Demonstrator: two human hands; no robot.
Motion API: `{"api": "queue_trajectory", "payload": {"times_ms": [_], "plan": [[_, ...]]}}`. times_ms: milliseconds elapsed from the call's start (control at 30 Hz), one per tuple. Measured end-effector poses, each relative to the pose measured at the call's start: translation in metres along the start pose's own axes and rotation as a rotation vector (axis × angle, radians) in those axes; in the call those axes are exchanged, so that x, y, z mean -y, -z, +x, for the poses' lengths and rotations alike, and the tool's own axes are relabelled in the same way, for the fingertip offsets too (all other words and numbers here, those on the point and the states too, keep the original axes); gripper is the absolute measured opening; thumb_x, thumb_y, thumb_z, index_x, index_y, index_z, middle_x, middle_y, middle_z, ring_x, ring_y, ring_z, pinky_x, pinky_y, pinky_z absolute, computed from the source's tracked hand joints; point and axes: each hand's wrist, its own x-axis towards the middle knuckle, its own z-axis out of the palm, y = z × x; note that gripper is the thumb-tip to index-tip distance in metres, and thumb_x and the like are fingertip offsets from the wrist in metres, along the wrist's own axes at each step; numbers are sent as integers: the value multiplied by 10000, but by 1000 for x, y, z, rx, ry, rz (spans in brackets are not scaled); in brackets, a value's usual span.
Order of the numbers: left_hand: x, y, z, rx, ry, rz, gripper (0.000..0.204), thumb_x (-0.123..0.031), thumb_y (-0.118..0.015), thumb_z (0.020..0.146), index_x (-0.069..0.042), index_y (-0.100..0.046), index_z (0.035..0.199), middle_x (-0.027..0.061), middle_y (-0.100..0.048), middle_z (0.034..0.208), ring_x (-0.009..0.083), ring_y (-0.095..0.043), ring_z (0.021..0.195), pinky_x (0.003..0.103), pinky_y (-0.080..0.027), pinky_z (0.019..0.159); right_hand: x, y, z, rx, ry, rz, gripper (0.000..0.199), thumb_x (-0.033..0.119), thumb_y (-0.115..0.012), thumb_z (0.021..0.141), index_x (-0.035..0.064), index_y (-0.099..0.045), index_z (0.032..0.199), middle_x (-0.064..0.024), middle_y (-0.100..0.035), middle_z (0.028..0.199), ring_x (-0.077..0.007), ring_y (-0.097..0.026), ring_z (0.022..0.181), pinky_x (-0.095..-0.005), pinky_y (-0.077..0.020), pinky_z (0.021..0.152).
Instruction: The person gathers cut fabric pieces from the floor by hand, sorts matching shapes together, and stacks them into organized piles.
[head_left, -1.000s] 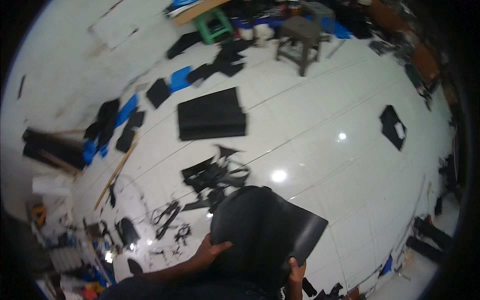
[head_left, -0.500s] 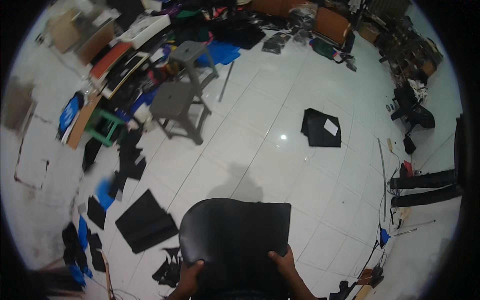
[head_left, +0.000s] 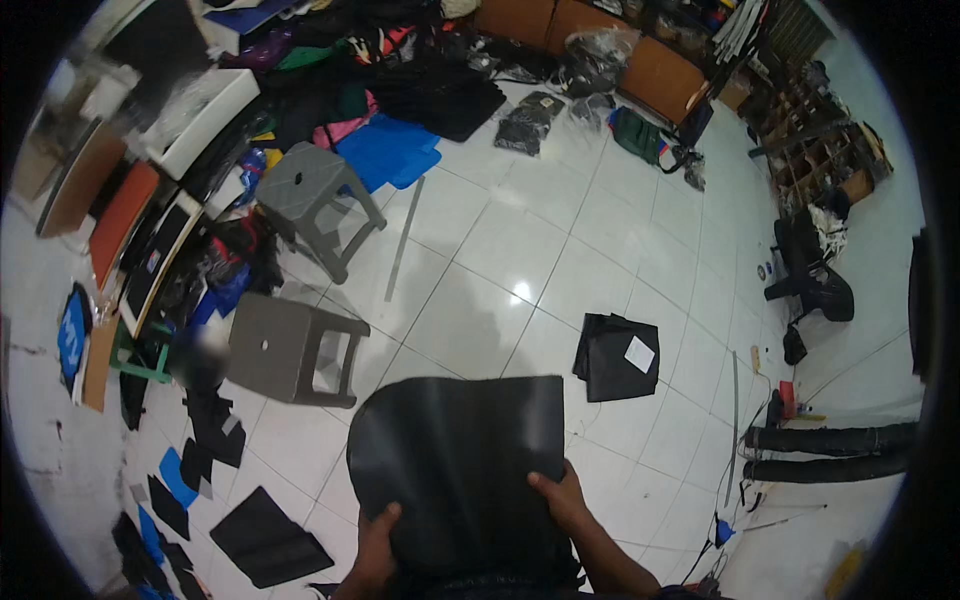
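Firstly, we are listing the white tiled floor, which is spreading beneath everything else
Next, we are entering one broad black sheet, rounded at its upper left corner and squared at its upper right; we are holding it above the floor, close to the body, and its face is showing a dull sheen with soft lengthwise waves
Two stools, ahead and to the left: a brownish-grey stool is standing nearer, a lighter grey stool is standing beyond it
One flat black piece, lying on the floor at lower left
Some blue sheets, lying beyond the lighter grey stool
One folded black stack, resting on the floor beyond the black sheet, to its right
Two hands, well apart: our left hand is clamping the left edge, our right hand is clamping the right edge, both thumbs pressing on the upper face, the other fingers mostly hiding beneath
One white slip, lying on the folded black stack
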Motion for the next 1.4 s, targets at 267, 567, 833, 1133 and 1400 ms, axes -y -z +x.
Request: {"api": "queue_trajectory", "payload": {"times_ms": [267,567,833,1133,1400], "plan": [[-114,-104,292,125,-31,261,665,-396,-622,843,29,-410,1309,156,-534,1230,288,-507,1145,411,-389,988,136,-47,256,-38,-130,182,777,361,-779,717,-82,-405,1236,-211,-568,1089,-277,-586,979,-367,-487,848],[-134,-220,676,-31,173,271,627,-353,-639,849,24,-435,1307,118,-535,1255,247,-501,1157,365,-362,1020,181,-71,648,-26,-175,79,818,436,-770,709,-123,-442,1208,-213,-587,1083,-292,-611,939,-379,-493,810],[-85,-247,939,97,204,454,750,-444,-631,845,50,-379,1349,129,-473,1353,246,-451,1233,343,-312,1071,91,-75,899,45,-236,155,877,523,-734,735,-94,-420,1273,-195,-564,1163,-285,-548,1088,-347,-425,946],[-90,-178,1010,16,334,629,817,-396,-715,767,26,-355,1366,155,-480,1334,275,-437,1245,378,-311,1067,66,-49,946,425,-431,-129,824,523,-707,758,-37,-434,1298,-202,-521,1231,-297,-482,1170,-412,-419,952],[-51,-260,1000,-344,-680,1763,992,-469,-796,627,-23,-329,1380,256,-359,1379,404,-373,1269,465,-348,1028,165,5,1085,-220,636,-893,657,432,-687,781,113,-460,1309,-150,-508,1254,-293,-549,1077,-419,-455,920]]}}
